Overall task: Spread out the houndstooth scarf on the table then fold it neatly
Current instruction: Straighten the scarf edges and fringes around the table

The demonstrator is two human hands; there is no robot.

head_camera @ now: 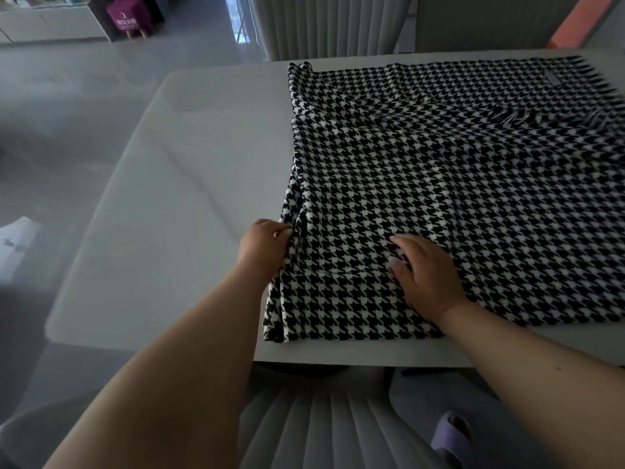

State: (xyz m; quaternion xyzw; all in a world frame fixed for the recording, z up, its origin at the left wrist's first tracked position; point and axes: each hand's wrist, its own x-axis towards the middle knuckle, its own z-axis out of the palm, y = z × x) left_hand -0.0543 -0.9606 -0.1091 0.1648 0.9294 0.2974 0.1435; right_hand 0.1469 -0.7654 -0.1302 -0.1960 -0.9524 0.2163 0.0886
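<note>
The black-and-white houndstooth scarf lies folded in layers across the right half of the white table, its fringe at the far right. My left hand is at the scarf's left folded edge, fingers curled in under the fabric and gripping it. My right hand rests on top of the scarf near the front, fingers bent and pressing the cloth down.
A ribbed grey chair stands at the table's far side, another chair seat below me at the near edge. A purple stool stands far left on the floor. A lilac slipper shows at bottom right.
</note>
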